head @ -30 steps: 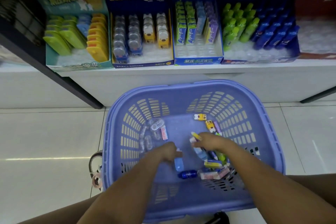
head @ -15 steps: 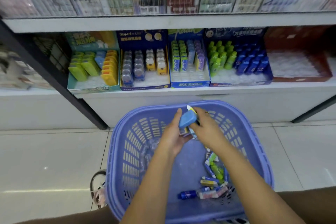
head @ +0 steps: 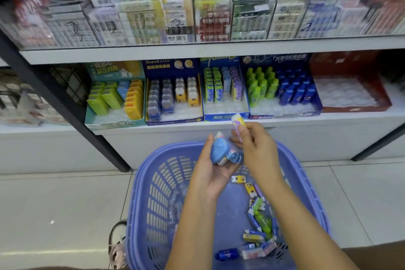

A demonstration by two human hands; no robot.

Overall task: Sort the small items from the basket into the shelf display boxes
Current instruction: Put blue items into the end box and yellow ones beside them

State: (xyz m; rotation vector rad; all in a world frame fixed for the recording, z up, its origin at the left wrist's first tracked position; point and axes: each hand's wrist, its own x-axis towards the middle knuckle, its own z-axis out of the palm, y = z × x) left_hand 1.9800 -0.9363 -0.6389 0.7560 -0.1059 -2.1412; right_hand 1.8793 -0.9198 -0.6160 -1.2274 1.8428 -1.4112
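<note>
A purple plastic basket stands on the floor below the shelf, with several small packaged items lying in its right half. Above its far rim, my left hand cups a blue item and other small packs in the palm. My right hand pinches a small purple and yellow pack just in front of the shelf edge. On the lower shelf stand display boxes: teal, dark blue with capsule toys, blue, blue with green and blue bottles, red.
The upper shelf holds clear cases of boxed packs. A black frame post slants down at the left. White tiled floor surrounds the basket, and a shoe shows by its left side.
Both hands rose out of the basket with items. The right hand lifted the purple and yellow pack away from the left hand toward the shelf. The view tilted up.
</note>
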